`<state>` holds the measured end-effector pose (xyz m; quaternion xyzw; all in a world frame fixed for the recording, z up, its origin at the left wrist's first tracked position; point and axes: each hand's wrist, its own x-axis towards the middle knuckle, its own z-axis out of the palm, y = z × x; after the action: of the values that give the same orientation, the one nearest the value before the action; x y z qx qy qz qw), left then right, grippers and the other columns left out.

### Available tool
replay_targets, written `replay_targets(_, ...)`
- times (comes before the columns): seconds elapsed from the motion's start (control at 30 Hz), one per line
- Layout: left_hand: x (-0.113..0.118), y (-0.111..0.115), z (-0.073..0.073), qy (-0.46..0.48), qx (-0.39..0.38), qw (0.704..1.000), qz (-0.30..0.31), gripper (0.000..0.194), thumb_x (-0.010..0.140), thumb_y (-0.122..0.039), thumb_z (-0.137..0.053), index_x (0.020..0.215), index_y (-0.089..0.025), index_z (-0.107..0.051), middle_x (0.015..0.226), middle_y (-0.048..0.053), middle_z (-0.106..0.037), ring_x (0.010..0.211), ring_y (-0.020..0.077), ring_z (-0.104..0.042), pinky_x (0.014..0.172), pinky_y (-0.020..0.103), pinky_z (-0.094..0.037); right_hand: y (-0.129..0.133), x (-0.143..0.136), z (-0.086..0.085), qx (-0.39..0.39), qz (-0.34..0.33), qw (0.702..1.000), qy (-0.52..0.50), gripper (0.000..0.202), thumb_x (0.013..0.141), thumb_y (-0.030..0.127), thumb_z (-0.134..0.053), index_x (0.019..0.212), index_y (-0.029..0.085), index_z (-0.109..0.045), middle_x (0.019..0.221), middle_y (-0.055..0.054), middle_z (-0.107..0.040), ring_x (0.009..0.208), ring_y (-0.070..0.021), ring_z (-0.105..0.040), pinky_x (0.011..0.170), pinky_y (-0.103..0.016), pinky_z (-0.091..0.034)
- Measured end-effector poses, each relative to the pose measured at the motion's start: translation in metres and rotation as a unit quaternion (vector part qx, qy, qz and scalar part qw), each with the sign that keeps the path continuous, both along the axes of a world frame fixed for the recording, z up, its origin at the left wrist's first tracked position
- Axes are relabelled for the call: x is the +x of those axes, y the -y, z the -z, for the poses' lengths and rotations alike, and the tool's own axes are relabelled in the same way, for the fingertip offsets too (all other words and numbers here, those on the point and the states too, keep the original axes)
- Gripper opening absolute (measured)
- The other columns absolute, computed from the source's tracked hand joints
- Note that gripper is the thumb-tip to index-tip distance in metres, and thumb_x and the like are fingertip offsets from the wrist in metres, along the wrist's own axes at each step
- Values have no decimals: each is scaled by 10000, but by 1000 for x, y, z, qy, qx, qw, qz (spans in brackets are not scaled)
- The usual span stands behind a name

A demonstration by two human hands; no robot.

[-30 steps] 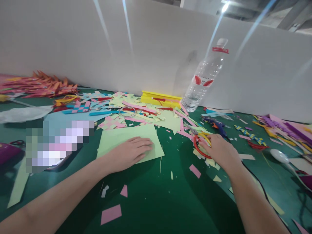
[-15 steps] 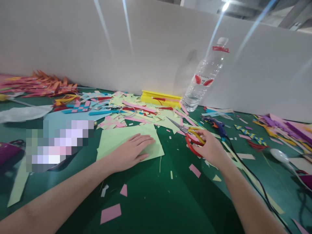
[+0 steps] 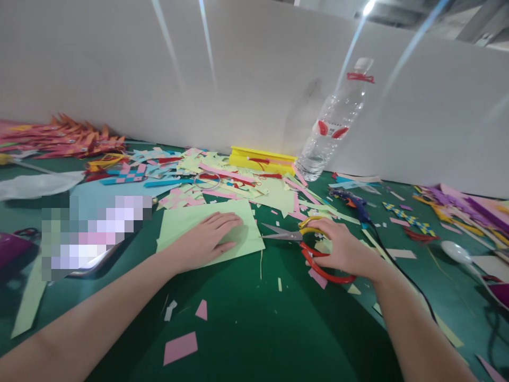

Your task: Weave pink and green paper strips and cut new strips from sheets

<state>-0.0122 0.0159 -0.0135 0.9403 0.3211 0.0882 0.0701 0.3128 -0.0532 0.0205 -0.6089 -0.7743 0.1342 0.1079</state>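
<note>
- Left hand [image 3: 210, 239]: palm down, fingers extended, resting on the sheet and grasping nothing.
- Right hand [image 3: 340, 249]: closed around the handles of the scissors [image 3: 295, 236]; blades parted at the sheet's right edge, contact not determinable. Rigid, probably light; best held by the loops.
- Pale green sheet [image 3: 186, 223]: flat on the table, under the left hand. Judged light, flexible, easily creased; best steadied flat or taken by a margin.
- Green table [image 3: 246, 334]: littered with paper scraps [image 3: 222, 172], heaped beyond the sheet.
- Clear bottle [image 3: 332, 124]: tilted, before a pale partition [image 3: 238, 74].
</note>
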Motion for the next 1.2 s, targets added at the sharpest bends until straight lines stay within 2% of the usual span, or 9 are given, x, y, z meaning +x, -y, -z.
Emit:
replay_targets(0.17,1,0,2,-3,-8,1000,-2,484,982,-440,-334,1374,-165,-401,1443,98,-434,1339,240,-354,1127,428,-258,4,5,-6,-24,-5,1000,-1,545,695,400,-658,1205,255,-530,1394,-86,-478,1277,-323,-438,1048,-520,-327)
replay_targets(0.53,3,3,-3,2,-14,1000,23,570,950,-526,-356,1393,-168,-374,1469,117,-394,1370,255,-311,1141,454,-217,5,13,-3,-92,-4,995,-31,532,651,378,-691,1164,278,-596,1340,-59,-520,1291,-323,-411,1052,-521,-364)
replay_targets(0.77,3,3,-3,3,-10,999,42,551,948,-530,-365,1394,-207,-388,1471,94,-403,1371,241,-320,1153,453,-183,3,9,-1,-71,-40,995,-57,495,662,339,-688,1147,289,-601,1287,-52,-554,1241,-299,-467,1042,-502,-385)
replay_targets(1.0,3,2,1,10,-29,997,77,428,1004,-402,-292,1407,-289,-381,1482,-13,-408,1388,158,-303,1178,390,-93,3,-6,-1,-58,-68,995,-48,506,672,307,-666,1170,254,-587,1295,-72,-551,1319,-305,-379,1073,-491,-353)
replay_targets(1.2,5,3,0,-12,-48,995,86,424,1016,-332,-258,1427,-289,-350,1492,-39,-387,1403,124,-262,1176,350,-78,5,-9,1,-42,-77,995,-39,515,686,351,-662,1189,273,-587,1264,-73,-573,1289,-325,-411,1052,-515,-368)
